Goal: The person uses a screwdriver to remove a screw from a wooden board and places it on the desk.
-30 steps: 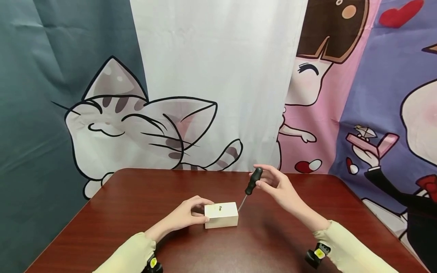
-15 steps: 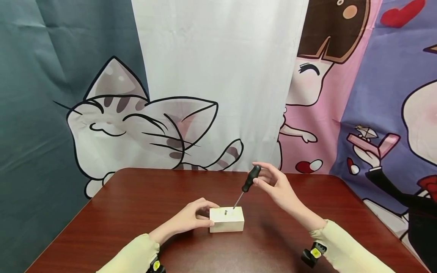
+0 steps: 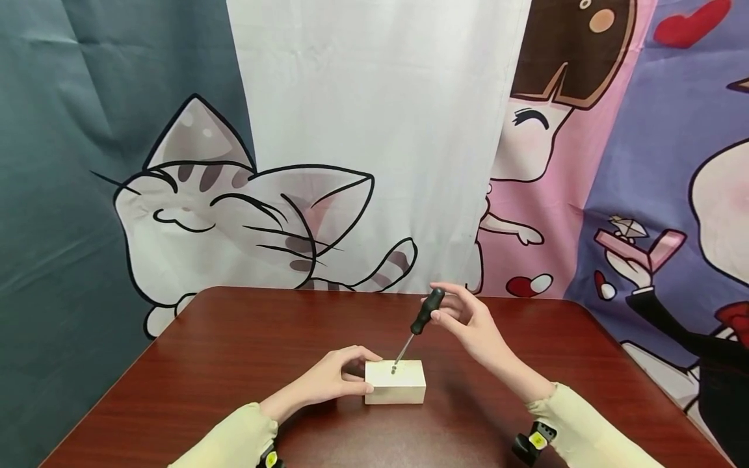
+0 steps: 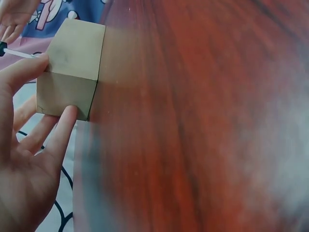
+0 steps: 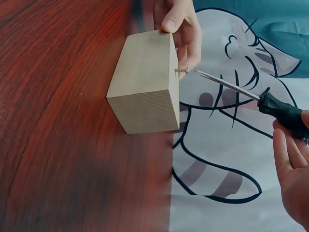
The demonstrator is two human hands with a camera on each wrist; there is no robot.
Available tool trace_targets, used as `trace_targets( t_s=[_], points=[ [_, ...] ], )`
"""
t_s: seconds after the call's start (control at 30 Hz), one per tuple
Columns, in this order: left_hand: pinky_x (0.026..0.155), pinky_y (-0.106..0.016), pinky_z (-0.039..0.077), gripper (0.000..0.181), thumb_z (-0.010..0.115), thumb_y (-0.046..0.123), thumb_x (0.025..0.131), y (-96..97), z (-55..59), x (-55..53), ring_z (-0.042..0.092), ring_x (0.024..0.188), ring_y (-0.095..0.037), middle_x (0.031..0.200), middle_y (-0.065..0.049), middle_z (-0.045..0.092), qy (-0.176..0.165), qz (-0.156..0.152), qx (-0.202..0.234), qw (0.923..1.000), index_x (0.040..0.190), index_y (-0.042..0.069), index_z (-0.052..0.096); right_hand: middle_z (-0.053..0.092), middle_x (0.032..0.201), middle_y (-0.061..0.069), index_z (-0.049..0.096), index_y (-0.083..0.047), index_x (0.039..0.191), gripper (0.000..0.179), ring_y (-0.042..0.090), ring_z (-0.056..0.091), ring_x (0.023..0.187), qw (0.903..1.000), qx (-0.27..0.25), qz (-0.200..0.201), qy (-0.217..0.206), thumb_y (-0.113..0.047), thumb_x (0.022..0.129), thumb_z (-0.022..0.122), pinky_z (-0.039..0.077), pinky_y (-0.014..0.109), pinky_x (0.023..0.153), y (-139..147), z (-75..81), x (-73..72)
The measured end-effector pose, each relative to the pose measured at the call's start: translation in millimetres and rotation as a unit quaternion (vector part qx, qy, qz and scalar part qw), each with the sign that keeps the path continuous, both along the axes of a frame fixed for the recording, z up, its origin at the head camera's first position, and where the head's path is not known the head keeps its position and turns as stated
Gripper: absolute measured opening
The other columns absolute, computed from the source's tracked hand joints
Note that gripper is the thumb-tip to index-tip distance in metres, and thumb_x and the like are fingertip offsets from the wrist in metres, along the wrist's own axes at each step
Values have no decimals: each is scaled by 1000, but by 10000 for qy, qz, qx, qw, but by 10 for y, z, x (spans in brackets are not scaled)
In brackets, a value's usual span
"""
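Observation:
A pale wooden block [image 3: 404, 394] lies on the table, its left end gripped between the thumb and fingers of my left hand [image 3: 330, 378]. From the block's top stands a screw [image 5: 181, 70], partly sunk in the wood. My right hand [image 3: 475, 328] holds a screwdriver [image 3: 428, 311] by its dark handle, tilted with the shaft down to the left. In the right wrist view the screwdriver's tip sits close to the screw head, with a small gap. The left wrist view shows my left thumb and fingers on the block [image 4: 75, 50].
The dark red wooden table [image 3: 263, 325] extends around both hands. Behind its far edge hangs a curtain [image 3: 374, 130] printed with a cartoon cat and figures. A small black device [image 3: 534, 442] is strapped at each wrist.
My left hand has moved the block to the right and slightly nearer. The screwdriver has shifted a little left, its tip going from beside the block to over the screw.

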State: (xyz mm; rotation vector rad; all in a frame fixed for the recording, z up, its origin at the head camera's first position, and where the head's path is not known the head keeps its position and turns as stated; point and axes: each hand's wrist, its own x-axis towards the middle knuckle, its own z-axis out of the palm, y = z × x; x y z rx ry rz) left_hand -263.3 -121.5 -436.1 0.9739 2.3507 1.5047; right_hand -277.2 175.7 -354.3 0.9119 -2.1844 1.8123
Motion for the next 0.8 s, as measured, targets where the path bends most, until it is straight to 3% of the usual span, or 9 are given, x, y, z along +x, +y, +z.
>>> trace_targets(
  t_s=[0.2, 0.47, 0.8],
  points=[
    [88, -22, 57, 43, 77, 17, 85, 41, 1, 9, 65, 109, -15, 124, -11, 65, -151, -26, 68, 9999, 126, 15, 63, 72, 116, -5, 50, -6, 139, 49, 13, 74, 95, 10000, 7, 2, 87, -3, 93, 66, 59, 36, 90, 23, -28, 19],
    [88, -22, 57, 42, 77, 19, 86, 66, -15, 22, 65, 108, -15, 124, -11, 66, -267, -69, 101, 9996, 126, 17, 63, 71, 119, -2, 50, -9, 139, 49, 15, 74, 97, 9999, 97, 38, 133, -4, 93, 66, 58, 27, 89, 53, -34, 87],
    [88, -21, 57, 43, 76, 21, 87, 96, -25, 43, 65, 108, -13, 125, -9, 66, -323, -87, 71, 9994, 128, 18, 63, 71, 122, 6, 52, -18, 135, 46, 16, 72, 104, 9971, 606, -170, 433, -10, 93, 68, 58, 23, 89, 88, -17, 204]
  ],
)
